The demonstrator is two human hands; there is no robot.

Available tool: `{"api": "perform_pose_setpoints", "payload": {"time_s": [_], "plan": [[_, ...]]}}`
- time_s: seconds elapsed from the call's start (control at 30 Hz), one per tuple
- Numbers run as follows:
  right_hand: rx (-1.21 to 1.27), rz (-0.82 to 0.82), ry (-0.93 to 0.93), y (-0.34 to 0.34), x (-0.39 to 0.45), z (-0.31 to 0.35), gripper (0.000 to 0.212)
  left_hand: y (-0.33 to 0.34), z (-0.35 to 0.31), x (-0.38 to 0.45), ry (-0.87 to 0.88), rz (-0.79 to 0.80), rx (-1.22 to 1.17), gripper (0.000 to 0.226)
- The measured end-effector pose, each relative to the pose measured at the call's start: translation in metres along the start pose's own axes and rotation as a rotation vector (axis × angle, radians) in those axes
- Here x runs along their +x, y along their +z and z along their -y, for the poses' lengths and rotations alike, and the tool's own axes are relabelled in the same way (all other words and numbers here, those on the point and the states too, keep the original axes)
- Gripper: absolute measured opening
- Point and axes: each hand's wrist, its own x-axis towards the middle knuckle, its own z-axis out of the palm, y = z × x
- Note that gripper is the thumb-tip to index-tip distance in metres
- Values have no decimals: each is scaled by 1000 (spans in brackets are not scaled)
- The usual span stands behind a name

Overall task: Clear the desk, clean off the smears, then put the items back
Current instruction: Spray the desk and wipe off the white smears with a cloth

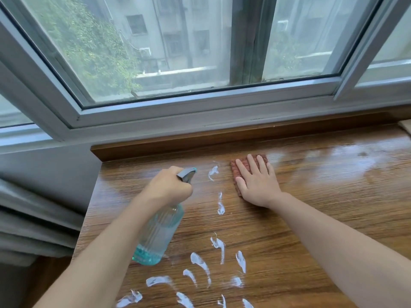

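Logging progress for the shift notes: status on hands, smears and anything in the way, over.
Left hand grips spray bottle. Right hand flat on cloth. White smears remain on desk. No obstruction.

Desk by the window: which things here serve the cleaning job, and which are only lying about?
For the job:
spray bottle, gripped by left hand
cloth, pressed flat under right hand
white smears
desk

Lying about:
pale object at far right edge, mostly cut off
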Motion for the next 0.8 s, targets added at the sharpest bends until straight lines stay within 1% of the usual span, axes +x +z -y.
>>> {"api": "perform_pose_setpoints", "payload": {"time_s": [0.07, 0.13, 0.2, 0.3, 0.37, 0.47, 0.5, 0.57, 0.67, 0.73, 0.8], "plan": [[-3, -11, -3, -1, 0, 0, 65, 8, 0, -2, -18, -46, -25, 6], [-5, -10, -4, -1, 1, 0, 65, 15, -1, -5, -16, -59, -45, 9], [0, -4, -5, 0, 1, 0, 65, 18, -4, -7, -14, -32, -94, 5], [10, 8, -5, -1, 2, -1, 65, 20, -10, -9, 19, -2, -151, 7], [14, 18, -6, -1, 2, -1, 65, 22, -15, -11, 22, 17, -133, 2], [17, 33, -5, -3, 2, -2, 65, 18, -18, -10, 11, 43, -80, 3], [16, 36, -3, -3, 2, -1, 65, 14, -17, -9, 16, 29, -86, 3], [11, 33, -2, -3, 2, -1, 65, 4, -13, -2, 12, -57, -169, 11], [5, 24, -1, -1, 3, -2, 64, -8, 2, 14, 31, -300, -321, 13], [6, 21, 2, 0, 3, -2, 63, -10, 13, 25, 83, -439, -366, 15], [14, 22, 12, -1, 5, -2, 62, -9, 20, 31, 146, -528, -371, 20]]}}
